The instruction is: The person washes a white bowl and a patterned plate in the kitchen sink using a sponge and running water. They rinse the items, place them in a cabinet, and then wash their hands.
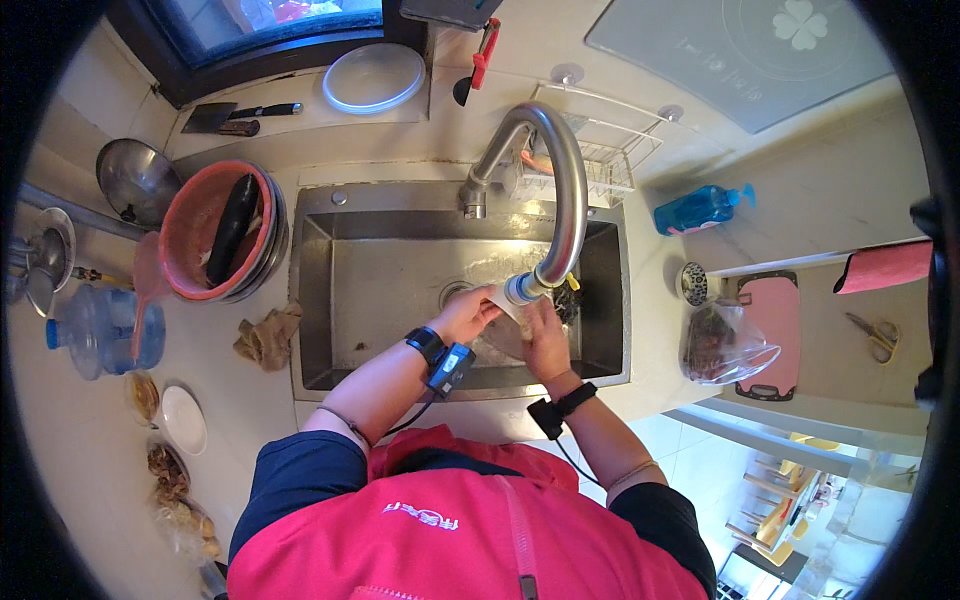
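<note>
Both hands are over the stainless steel sink (390, 300), just under the spout of the curved metal faucet (571, 202). Between my left hand (465, 315) and my right hand (545, 341) is a small whitish object (514, 307), partly hidden by the spout; I cannot tell what it is. The fingers of both hands touch it. A dark scrubber-like clump (568, 300) with a yellow bit lies in the sink beyond my right hand.
Left of the sink are a crumpled brown cloth (268, 337), a red basin (180, 262) holding an eggplant (232, 229), and a blue water jug (112, 330). To the right stand a blue soap bottle (694, 211), a small patterned bowl (691, 283) and a filled plastic bag (720, 345).
</note>
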`<state>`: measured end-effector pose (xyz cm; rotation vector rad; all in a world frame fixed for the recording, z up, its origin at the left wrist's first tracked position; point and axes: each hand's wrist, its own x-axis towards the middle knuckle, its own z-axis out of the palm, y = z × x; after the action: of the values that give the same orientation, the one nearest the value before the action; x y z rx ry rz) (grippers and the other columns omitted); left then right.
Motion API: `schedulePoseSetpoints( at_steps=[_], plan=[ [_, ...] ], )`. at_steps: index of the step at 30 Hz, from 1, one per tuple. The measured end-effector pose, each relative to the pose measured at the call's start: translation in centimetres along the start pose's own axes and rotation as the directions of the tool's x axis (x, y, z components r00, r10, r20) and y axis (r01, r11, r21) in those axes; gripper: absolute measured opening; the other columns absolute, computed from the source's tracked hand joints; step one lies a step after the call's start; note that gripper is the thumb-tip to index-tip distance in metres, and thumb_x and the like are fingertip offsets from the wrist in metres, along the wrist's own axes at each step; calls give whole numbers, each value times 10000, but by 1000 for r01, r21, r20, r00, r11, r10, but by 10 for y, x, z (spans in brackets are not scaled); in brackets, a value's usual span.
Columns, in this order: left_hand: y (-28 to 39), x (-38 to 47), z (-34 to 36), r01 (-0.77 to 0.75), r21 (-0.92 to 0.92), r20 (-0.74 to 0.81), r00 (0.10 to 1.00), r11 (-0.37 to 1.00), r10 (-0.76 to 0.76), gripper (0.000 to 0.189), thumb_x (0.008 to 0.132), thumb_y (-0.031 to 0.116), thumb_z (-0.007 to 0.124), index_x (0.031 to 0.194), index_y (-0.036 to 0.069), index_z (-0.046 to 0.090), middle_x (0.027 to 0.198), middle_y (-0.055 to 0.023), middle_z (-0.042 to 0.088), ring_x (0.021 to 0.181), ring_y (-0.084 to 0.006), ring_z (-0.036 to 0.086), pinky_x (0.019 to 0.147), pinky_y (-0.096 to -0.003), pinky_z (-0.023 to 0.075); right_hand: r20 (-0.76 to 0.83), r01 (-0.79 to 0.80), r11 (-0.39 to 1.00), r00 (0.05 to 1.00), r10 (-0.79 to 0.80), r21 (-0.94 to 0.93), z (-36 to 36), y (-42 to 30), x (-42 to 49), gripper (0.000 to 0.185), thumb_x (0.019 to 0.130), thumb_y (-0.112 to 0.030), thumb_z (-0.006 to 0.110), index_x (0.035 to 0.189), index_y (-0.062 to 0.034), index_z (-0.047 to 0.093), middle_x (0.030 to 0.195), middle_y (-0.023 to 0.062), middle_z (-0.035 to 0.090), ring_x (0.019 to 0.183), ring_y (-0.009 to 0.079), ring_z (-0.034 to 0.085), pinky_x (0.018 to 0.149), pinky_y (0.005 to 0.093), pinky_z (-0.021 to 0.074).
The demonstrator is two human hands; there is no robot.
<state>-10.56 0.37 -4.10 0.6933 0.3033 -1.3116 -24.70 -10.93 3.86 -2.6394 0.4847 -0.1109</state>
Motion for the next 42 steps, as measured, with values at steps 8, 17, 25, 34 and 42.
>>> schedulePoseSetpoints(
  at_steps=[8, 17, 25, 34, 42],
  plan=[
    [-7, -17, -37, -37, 502, 6, 999, 864, 39, 282, 869, 39, 533, 1151, 54, 549, 1079, -72, 615, 989, -184, 597, 868, -355, 486, -25, 57, 860, 998, -51, 508, 17, -22, 12, 492, 825, -149, 624, 1273, -27, 460, 1310, 207, 410, 1241, 349, 389, 1030, 390, 319],
    [-1, -44, 1, -56, 480, 91, 996, 875, 14, 263, 885, 68, 553, 1141, 5, 541, 1100, -74, 608, 987, -181, 597, 861, -334, 493, 207, -68, 734, 973, -101, 676, 26, 7, 73, 347, 843, -141, 603, 1171, -55, 530, 1201, 145, 525, 1130, 300, 491, 1011, 395, 341],
    [7, -47, 6, -38, 328, 101, 995, 944, 6, 286, 897, 57, 531, 1176, -1, 505, 1166, -88, 584, 1073, -203, 567, 941, -359, 455, 267, -328, 521, 944, 192, 788, 63, 61, 80, 240, 876, -206, 582, 1041, -32, 596, 850, 14, 616, 765, 126, 558, 695, 300, 462],
    [-5, -29, -15, -261, -83, -88, 963, 962, 253, 299, 923, 104, 502, 1210, 27, 480, 1191, -96, 574, 1089, -213, 559, 965, -348, 442, -46, -51, 800, 994, 97, 598, 68, 3, 3, 336, 888, -150, 529, 1185, -1, 484, 1392, 243, 309, 1224, 350, 414, 1031, 431, 317],
    [-7, -36, -8, -252, -135, -112, 965, 958, 238, 334, 939, 208, 502, 1214, 19, 474, 1218, -91, 558, 1135, -196, 528, 1007, -339, 405, -86, -222, 696, 922, 379, 683, 114, 31, 23, 367, 902, -253, 520, 1159, 10, 500, 1222, 217, 466, 1119, 372, 443, 936, 476, 355]
  ],
)
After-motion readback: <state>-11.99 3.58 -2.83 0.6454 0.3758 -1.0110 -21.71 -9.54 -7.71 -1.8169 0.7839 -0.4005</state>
